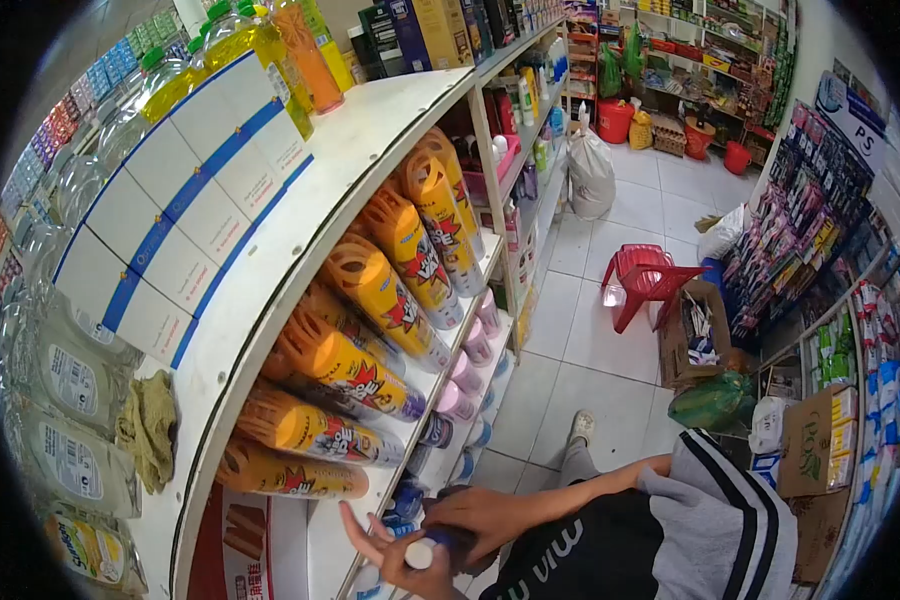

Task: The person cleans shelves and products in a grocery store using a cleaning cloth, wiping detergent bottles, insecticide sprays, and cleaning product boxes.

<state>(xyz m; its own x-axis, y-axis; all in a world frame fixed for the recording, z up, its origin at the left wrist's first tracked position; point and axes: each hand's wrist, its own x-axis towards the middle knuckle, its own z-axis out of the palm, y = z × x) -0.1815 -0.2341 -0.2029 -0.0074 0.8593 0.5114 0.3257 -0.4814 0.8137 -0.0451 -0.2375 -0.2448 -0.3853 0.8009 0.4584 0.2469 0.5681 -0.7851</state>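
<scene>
Being clasped from above by the right hand [480, 518], a small white-capped bottle [422, 552] is being held low beside the bottom shelf [320, 540], while the left hand [385, 560] is being held spread and unclenched beneath it, touching it. Shelving of the bottle is judged to be under way; a gap in the row and a steady grip are being called for next. On the floor, small goods, too small to be told apart, are being stored in an open cardboard box [675, 345]; orange spray cans [390, 290] are being displayed higher up.
</scene>
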